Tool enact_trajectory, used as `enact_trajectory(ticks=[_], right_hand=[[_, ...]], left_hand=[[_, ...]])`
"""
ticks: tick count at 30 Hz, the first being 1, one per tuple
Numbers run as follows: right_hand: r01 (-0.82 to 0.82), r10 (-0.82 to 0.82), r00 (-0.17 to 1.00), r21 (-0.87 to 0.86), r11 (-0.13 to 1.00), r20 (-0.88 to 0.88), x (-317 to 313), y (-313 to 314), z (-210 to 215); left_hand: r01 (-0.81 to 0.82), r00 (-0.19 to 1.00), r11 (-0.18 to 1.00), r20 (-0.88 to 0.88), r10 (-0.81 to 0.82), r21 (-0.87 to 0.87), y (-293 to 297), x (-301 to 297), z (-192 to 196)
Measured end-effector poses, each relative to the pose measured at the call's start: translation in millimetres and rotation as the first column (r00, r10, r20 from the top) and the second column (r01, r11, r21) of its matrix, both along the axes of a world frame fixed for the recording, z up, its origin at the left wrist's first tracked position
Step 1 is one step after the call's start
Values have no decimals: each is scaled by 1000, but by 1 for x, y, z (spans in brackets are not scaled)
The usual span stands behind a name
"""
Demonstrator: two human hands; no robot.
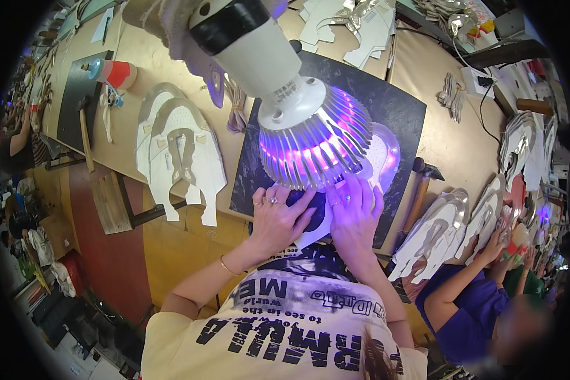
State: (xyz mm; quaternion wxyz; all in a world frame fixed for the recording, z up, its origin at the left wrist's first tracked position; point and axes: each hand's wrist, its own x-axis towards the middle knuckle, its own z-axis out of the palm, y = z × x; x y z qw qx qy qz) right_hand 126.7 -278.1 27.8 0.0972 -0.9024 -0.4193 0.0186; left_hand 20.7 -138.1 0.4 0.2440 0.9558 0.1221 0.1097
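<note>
Beneath a finned lamp (316, 139) glowing violet, a white shoe upper piece (379, 152) with a clear shiny border rests on a black mat (392, 104). The lamp hides much of the piece. My left hand (277, 218) has bent fingers, with thumb and forefinger closed at a dark rounded part (311, 212) near the upper's close end. My right hand (354, 212) lies on the piece with its fingers stretched and slightly apart. Its fingertips reach the lamp's lower rim, partly out of sight. Rings show on both hands.
More shoe uppers (180, 142) lie left of the mat, and stacked uppers (434, 231) stand at the right. A hammer (420, 193) lies near the mat's right edge; another hammer (85, 130) is far left, by a bottle (117, 73). A co-worker in a purple top (453, 310) works at lower right.
</note>
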Motion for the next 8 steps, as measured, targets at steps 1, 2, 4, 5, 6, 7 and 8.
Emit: enact_trajectory(ticks=[1,2,4,5,6,7,8], right_hand=[[1,-1,1000,-6,1000,-21,3,-3,1],[4,-4,999,-9,1000,-41,5,-4,1],[-2,3,1000,-36,999,25,6,2,-1],[2,0,998,-33,999,55,7,4,-2],[-21,26,998,-76,997,62,8,5,-2],[-38,45,997,-101,994,66,9,5,-1],[-56,66,996,-142,988,64,9,5,0]], left_hand=[[7,1000,1000,14,-7,-16,1,0,1],[30,1000,999,1,-30,-33,4,0,3],[75,997,995,9,-75,-67,13,3,6],[100,991,985,-72,-111,-141,19,5,8],[117,978,969,-142,-150,-216,25,7,9],[123,955,949,-226,-192,-289,32,8,10],[182,962,927,-138,-238,-328,40,11,10]])
